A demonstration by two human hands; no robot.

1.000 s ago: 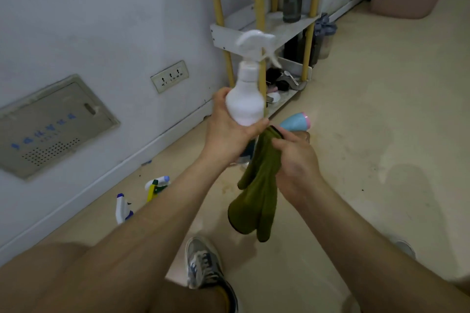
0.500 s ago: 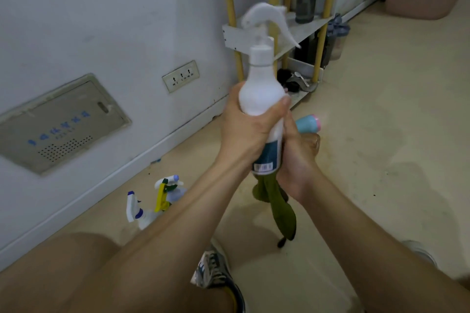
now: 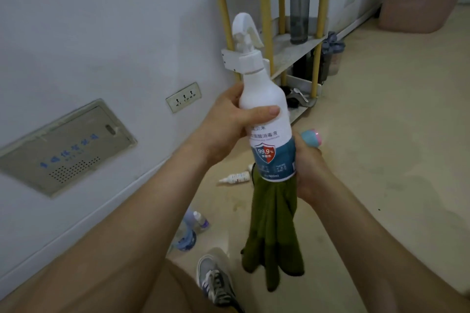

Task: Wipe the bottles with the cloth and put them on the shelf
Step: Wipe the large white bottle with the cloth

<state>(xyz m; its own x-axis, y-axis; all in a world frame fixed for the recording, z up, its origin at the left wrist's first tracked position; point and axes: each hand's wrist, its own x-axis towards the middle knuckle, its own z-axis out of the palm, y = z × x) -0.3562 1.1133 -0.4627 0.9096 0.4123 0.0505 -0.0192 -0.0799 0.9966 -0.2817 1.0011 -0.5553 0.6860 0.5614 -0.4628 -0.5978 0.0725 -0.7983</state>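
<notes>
**Spray bottle in both hands, cloth at its base**

Left hand [image 3: 229, 122] clenched round the upper body of the spray bottle [image 3: 267, 119], thumb across the front. The bottle is upright in the air in front of the shelf [image 3: 282, 44], with its trigger head at the top. Right hand [image 3: 310, 170] wraps the bottle's bottom edge and clamps the green cloth [image 3: 272, 231] against it. Its fingers are hidden behind the bottle. The rest of the cloth hangs free below.

A pink-blue cap [image 3: 311, 137] shows just past the right hand; can't tell if they touch. On the shelf's middle tier, a grey bottle [image 3: 299, 10] stands upright at the far end. A small bottle [image 3: 235, 177] lies on its side on the floor, and more sprayers [image 3: 189, 231] sit near the wall edge.
</notes>
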